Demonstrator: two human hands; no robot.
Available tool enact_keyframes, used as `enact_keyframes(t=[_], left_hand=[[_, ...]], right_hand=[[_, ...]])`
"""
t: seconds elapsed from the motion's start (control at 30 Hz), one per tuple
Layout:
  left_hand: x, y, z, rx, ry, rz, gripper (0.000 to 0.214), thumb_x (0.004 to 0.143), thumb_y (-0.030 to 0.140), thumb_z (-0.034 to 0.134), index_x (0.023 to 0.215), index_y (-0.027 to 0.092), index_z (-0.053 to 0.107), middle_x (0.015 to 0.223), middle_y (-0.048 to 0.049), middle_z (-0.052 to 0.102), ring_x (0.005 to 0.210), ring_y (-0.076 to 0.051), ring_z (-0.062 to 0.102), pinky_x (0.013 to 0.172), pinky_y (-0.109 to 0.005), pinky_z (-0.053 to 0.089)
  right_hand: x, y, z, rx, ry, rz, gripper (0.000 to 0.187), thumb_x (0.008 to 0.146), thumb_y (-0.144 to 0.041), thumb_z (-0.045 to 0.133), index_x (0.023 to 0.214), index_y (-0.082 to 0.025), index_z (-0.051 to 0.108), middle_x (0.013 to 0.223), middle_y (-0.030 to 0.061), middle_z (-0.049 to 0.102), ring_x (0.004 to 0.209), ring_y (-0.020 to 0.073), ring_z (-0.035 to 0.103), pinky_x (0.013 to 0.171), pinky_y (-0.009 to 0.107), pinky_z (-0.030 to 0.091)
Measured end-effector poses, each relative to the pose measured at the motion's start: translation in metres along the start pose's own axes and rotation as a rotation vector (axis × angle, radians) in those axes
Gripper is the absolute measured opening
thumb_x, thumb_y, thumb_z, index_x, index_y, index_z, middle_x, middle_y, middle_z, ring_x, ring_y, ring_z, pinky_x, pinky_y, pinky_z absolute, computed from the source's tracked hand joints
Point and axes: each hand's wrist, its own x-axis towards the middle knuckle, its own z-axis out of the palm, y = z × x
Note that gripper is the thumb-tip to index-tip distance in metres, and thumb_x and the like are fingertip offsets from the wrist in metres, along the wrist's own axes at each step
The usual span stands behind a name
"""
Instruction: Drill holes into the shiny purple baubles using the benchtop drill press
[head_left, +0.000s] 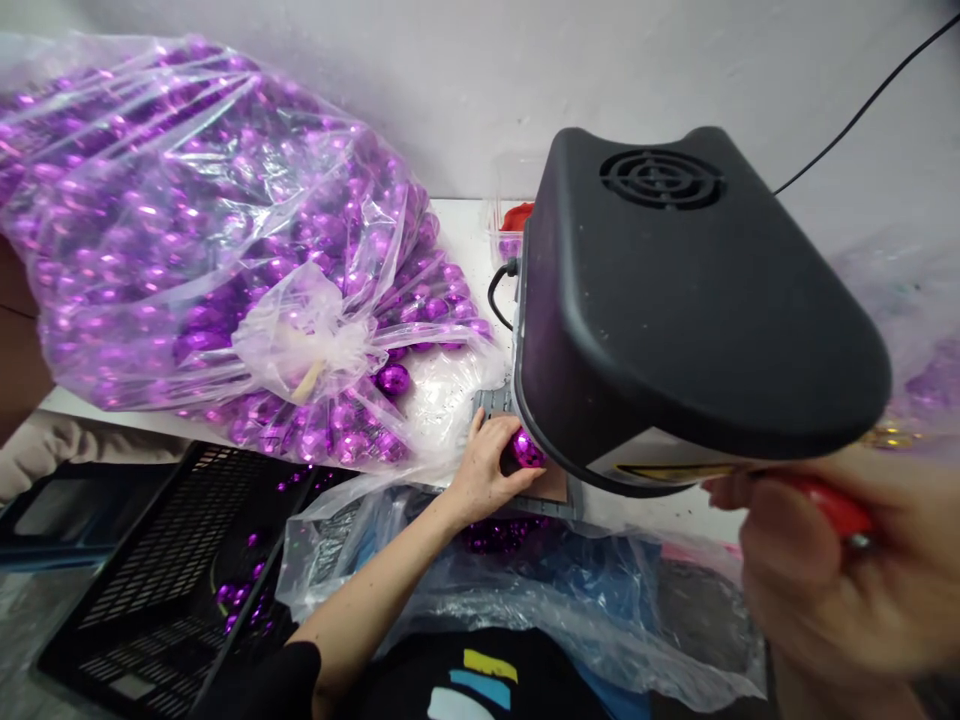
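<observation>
My left hand has its thumb and fingers curled round a shiny purple ball at the base of a black machine. The machine's housing hides part of the work spot above the ball. Under the hand lie a grey base plate and a brown pad. On the right, my right hand, blurred and close to the camera, is wrapped round a red handle at the machine's side.
A large tied plastic bag of purple balls fills the left of the white table. Below it stands a black crate with several purple balls. Clear plastic sheeting hangs at the front edge. A cable runs along the wall.
</observation>
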Motion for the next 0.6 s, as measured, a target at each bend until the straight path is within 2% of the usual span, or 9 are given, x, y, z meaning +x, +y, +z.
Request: enact_keyframes(t=[0.1, 0.2, 0.47, 0.6], left_hand=[[0.0, 0.002, -0.001, -0.001, 0.003, 0.019, 0.048, 0.082, 0.051, 0.074, 0.121, 0.025, 0.066, 0.123, -0.0103, 0.07, 0.123, -0.034, 0.06, 0.12, -0.062, 0.031], [0.001, 0.004, -0.002, 0.005, 0.014, 0.024, 0.046, 0.082, 0.053, 0.073, 0.118, 0.026, 0.069, 0.121, -0.0098, 0.072, 0.121, -0.033, 0.06, 0.123, -0.061, 0.026], [0.003, 0.008, -0.003, 0.041, 0.003, 0.044, 0.044, 0.082, 0.052, 0.073, 0.117, 0.025, 0.07, 0.121, -0.0103, 0.072, 0.122, -0.033, 0.061, 0.125, -0.06, 0.021], [0.002, 0.004, -0.001, 0.037, -0.01, 0.046, 0.049, 0.083, 0.051, 0.073, 0.123, 0.024, 0.067, 0.126, -0.0119, 0.069, 0.125, -0.034, 0.059, 0.121, -0.061, 0.029]], right_hand=[[-0.017, 0.004, -0.003, 0.035, -0.116, -0.072, 0.014, 0.087, -0.034, 0.062, 0.088, -0.02, 0.065, 0.07, 0.0004, 0.062, 0.057, 0.0078, 0.055, 0.047, 0.024, 0.04], [-0.029, 0.01, 0.001, 0.053, -0.19, -0.178, 0.008, 0.087, -0.026, 0.059, 0.087, -0.019, 0.062, 0.071, 0.0011, 0.059, 0.061, 0.008, 0.056, 0.048, 0.022, 0.042], [-0.047, 0.019, 0.014, 0.018, -0.093, -0.193, 0.008, 0.087, -0.026, 0.057, 0.085, -0.019, 0.061, 0.075, 0.0021, 0.058, 0.069, 0.0095, 0.056, 0.056, 0.023, 0.044], [-0.05, 0.02, 0.017, 0.001, -0.065, -0.202, 0.008, 0.086, -0.026, 0.06, 0.084, -0.019, 0.063, 0.074, 0.0032, 0.058, 0.071, 0.0116, 0.058, 0.057, 0.025, 0.044]])
